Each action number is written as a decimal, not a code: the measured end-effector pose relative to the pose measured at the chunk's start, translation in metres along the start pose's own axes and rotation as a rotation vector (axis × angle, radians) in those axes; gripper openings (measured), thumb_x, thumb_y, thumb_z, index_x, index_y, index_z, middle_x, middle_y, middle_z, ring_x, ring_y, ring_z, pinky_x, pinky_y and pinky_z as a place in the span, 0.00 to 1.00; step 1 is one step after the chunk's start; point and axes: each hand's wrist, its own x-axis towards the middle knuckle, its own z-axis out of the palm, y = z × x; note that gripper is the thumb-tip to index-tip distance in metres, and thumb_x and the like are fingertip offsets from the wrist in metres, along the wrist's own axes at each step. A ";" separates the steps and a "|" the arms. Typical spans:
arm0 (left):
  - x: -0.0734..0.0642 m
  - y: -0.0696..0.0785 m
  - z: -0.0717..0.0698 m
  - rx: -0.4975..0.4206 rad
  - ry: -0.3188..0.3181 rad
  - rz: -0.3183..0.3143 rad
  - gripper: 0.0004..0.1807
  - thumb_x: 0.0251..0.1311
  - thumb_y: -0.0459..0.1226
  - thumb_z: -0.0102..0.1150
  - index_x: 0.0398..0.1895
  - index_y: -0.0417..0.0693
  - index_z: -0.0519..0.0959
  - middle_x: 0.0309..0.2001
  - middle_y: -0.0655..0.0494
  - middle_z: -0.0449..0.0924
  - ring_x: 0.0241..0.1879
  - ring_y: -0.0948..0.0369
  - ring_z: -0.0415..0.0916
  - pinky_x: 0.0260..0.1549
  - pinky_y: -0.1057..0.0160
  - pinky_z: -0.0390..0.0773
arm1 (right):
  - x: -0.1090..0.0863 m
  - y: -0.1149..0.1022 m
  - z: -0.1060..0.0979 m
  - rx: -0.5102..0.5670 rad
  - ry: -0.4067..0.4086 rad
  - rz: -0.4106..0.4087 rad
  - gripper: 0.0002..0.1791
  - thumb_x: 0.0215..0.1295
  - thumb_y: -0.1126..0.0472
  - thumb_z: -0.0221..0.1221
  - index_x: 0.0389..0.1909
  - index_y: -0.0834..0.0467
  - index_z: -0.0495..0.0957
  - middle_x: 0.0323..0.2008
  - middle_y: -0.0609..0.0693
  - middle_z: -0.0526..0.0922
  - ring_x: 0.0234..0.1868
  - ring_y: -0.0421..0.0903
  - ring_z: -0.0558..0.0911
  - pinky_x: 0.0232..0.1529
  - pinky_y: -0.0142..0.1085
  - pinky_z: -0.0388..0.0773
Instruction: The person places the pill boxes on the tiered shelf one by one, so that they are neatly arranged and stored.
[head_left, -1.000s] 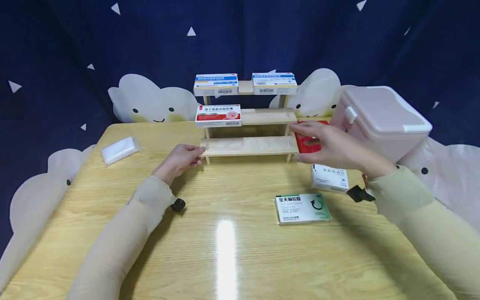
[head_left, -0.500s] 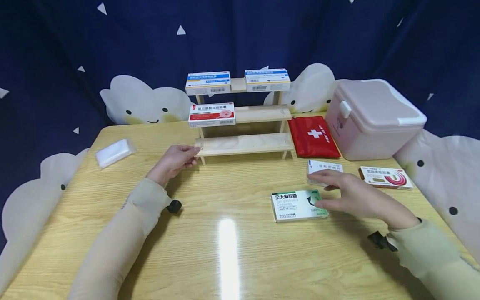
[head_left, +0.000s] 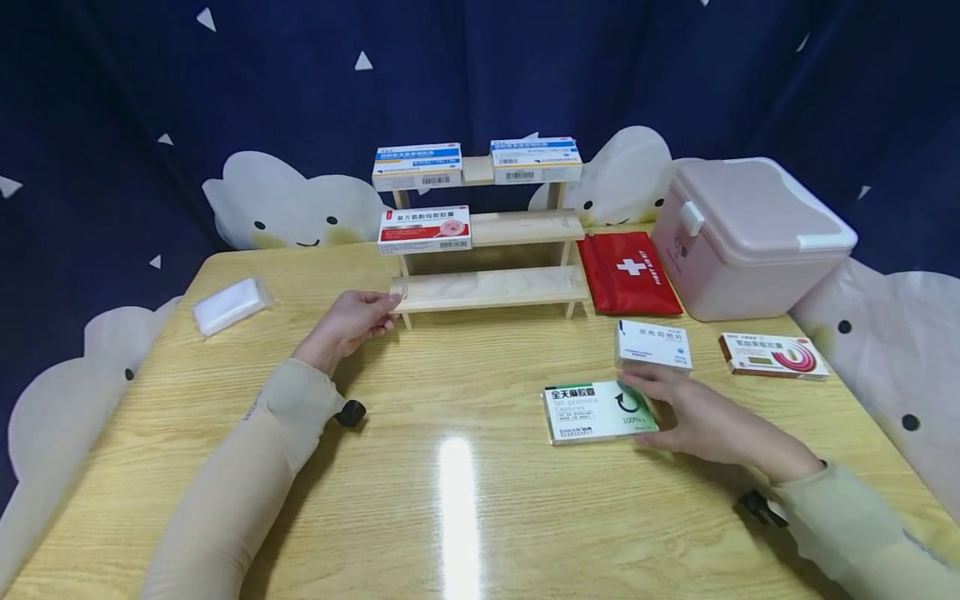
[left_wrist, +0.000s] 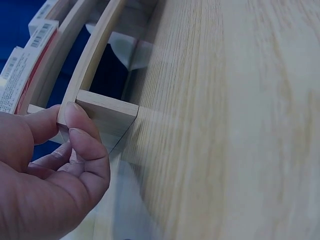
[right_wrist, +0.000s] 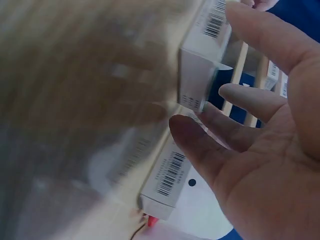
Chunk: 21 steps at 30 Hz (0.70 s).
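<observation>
My left hand [head_left: 352, 327] pinches the left end of the lowest step of a wooden tiered display rack [head_left: 491, 289]; the left wrist view shows thumb and index finger on its corner. My right hand [head_left: 697, 418] reaches over the right end of a green-and-white capsule box [head_left: 592, 412] lying flat on the table. In the right wrist view its thumb and fingers are spread around the end of that box [right_wrist: 195, 77], the thumb along the barcode side. Just behind lies a white-and-blue tablet box [head_left: 652, 343], whose lower edge is partly covered by the right hand.
Two blue-and-white medicine boxes [head_left: 417, 167] stand on the rack's top step, a red-and-white box [head_left: 424, 229] on the middle one. To the right are a red first aid pouch [head_left: 626, 275], a pink lidded box [head_left: 750, 242] and another medicine box [head_left: 776, 356]. A white plastic-wrapped packet [head_left: 231, 307] lies left.
My right hand has left the rack's right side and come down toward me to the capsule box's right end. My left hand keeps its pinch on the rack. The head view has shifted slightly.
</observation>
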 end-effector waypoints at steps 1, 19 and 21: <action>0.000 0.000 0.000 -0.001 0.002 0.000 0.26 0.74 0.43 0.52 0.63 0.30 0.67 0.42 0.45 0.75 0.28 0.67 0.74 0.31 0.72 0.76 | 0.000 0.001 0.001 0.002 -0.001 -0.001 0.45 0.53 0.54 0.76 0.70 0.62 0.68 0.69 0.62 0.64 0.69 0.64 0.63 0.63 0.60 0.64; -0.001 0.000 -0.001 -0.021 0.009 -0.018 0.26 0.74 0.44 0.52 0.63 0.32 0.69 0.46 0.43 0.74 0.29 0.66 0.74 0.31 0.71 0.77 | -0.004 0.003 0.005 -0.014 -0.006 0.062 0.46 0.47 0.48 0.78 0.66 0.62 0.72 0.64 0.63 0.68 0.61 0.62 0.72 0.57 0.59 0.71; -0.002 0.000 0.000 -0.015 0.013 -0.008 0.25 0.73 0.44 0.53 0.63 0.32 0.69 0.46 0.43 0.74 0.29 0.66 0.74 0.31 0.72 0.77 | -0.005 0.003 0.006 -0.022 0.003 0.056 0.46 0.46 0.48 0.78 0.66 0.62 0.73 0.63 0.63 0.69 0.60 0.60 0.73 0.57 0.58 0.72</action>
